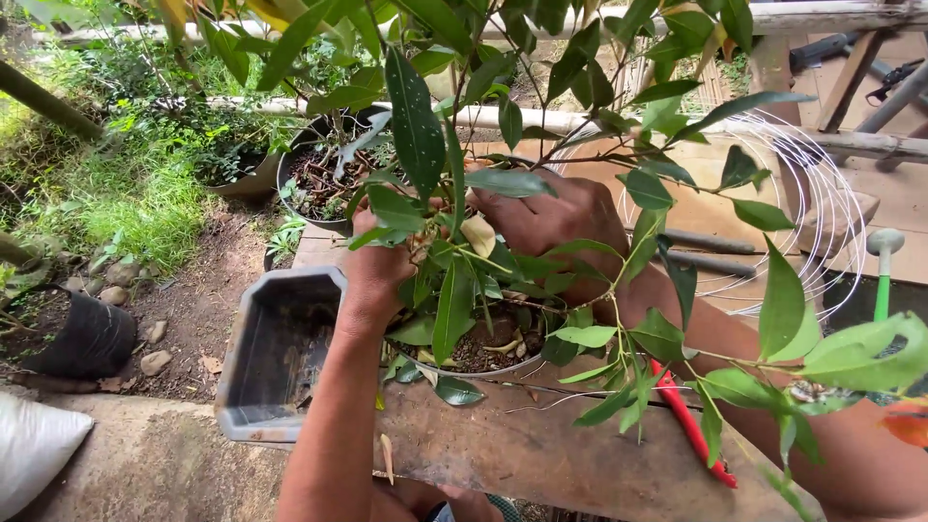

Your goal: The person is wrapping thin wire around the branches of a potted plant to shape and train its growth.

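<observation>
A leafy potted plant (454,290) stands in a round pot (483,369) filled with soil, on a worn wooden bench (541,445). My left hand (379,261) reaches into the foliage on the pot's left side, fingers hidden among the leaves near the stem. From the right, my right hand (556,217) presses in at the base of the branches, partly covered by leaves. Whether either hand grips a stem is hidden. Red-handled pruners (691,425) lie on the bench under my right forearm.
An empty grey angular planter (275,353) sits at the bench's left end. A dark pot of soil (314,179) stands behind. A coil of white wire (822,208) and a green-handled tool (883,275) are at right. A black grow bag (87,338) lies on the dirt.
</observation>
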